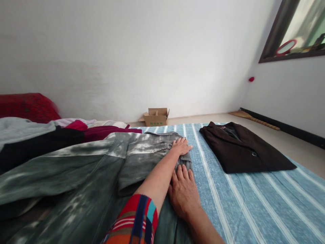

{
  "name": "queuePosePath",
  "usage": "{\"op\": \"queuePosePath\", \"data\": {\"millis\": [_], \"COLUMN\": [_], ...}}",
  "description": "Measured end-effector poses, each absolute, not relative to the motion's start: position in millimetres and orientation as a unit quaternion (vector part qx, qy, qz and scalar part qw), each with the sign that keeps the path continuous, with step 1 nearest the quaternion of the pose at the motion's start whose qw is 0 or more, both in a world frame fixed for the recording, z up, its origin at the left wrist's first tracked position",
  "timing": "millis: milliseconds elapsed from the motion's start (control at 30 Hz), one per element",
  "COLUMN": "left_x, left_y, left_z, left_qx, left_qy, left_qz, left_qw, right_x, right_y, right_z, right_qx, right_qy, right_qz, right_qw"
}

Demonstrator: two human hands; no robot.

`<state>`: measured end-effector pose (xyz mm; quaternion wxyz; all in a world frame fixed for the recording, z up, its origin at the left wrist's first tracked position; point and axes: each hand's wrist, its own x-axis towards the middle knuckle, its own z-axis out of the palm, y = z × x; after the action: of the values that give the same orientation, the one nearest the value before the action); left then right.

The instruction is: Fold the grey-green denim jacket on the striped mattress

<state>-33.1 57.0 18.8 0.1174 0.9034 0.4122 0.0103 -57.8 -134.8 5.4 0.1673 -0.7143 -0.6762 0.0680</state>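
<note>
A grey-green washed jacket lies spread across the blue striped bed sheet. My left hand rests flat on its far right edge, fingers stretched out. My right hand lies flat just nearer to me on the same edge, fingers extended and pressed on the cloth. A striped sleeve covers my left upper arm. A folded dark brown jacket sits on the sheet to the right, apart from both hands.
A heap of clothes in grey, black, maroon and pink lies at the left, with a red cushion behind. A small cardboard box stands on the floor by the white wall. A broom lies along the right wall.
</note>
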Motion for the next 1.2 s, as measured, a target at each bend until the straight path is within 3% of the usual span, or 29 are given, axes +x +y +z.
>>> {"op": "queuePosePath", "data": {"millis": [300, 633, 867, 1200], "left_x": [-53, -123, -136, -121], "left_y": [39, -31, -43, -58], "left_z": [38, 35, 20, 35], "left_qx": [0.917, 0.917, 0.897, 0.882], "left_qy": [0.386, 0.392, 0.43, 0.455], "left_qz": [0.08, 0.067, 0.052, 0.063], "left_qw": [0.051, 0.011, 0.082, 0.105], "right_x": [-59, -57, -53, -45], "right_y": [-134, -139, -143, -145], "right_z": [2, -1, -9, -16], "right_qx": [-0.718, -0.715, -0.708, -0.7], "right_qy": [-0.673, -0.684, -0.7, -0.712], "right_qz": [0.062, 0.049, 0.006, -0.026], "right_qw": [0.167, 0.135, 0.09, 0.048]}}
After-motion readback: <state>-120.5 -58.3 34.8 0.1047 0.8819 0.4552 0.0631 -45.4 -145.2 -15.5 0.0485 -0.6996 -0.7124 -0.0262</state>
